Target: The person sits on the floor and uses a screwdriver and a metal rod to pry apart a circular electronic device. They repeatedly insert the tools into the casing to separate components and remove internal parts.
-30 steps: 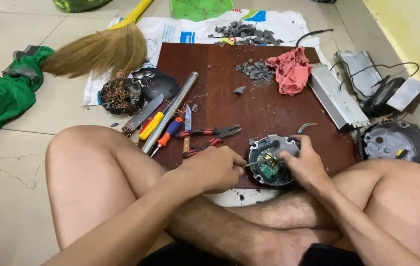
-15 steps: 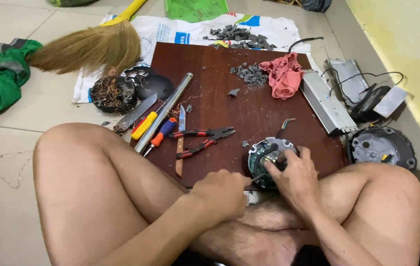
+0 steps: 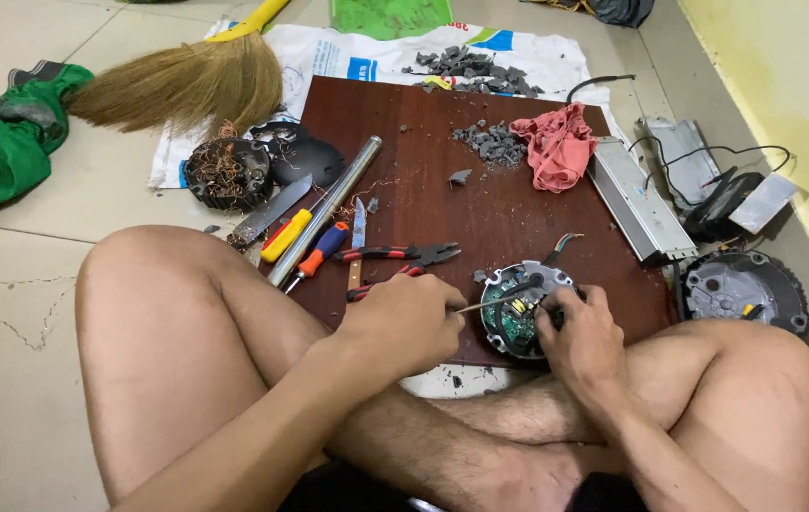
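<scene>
A round motor part with a green circuit board (image 3: 518, 313) lies at the near edge of a dark brown wooden board (image 3: 442, 180). My right hand (image 3: 580, 332) grips its right rim and holds it down. My left hand (image 3: 404, 322) is closed on a thin metal tool (image 3: 480, 305), whose tip points into the circuit board. Black and coloured wires (image 3: 556, 248) stick out of the part's far side. I sit cross-legged with both knees either side of the board.
Red-handled pliers (image 3: 399, 254), a knife (image 3: 357, 237), screwdrivers (image 3: 314, 254) and a metal tube (image 3: 324, 210) lie left on the board. Grey rubble (image 3: 491, 142), a red rag (image 3: 556, 142), a silver box (image 3: 636, 204), a motor cover (image 3: 744, 289), a copper-wound stator (image 3: 226, 171) and a broom (image 3: 177, 85) surround it.
My left hand has shifted slightly right, bringing the thin tool's tip onto the circuit board. My right hand stays on the rim. The view has tilted a little.
</scene>
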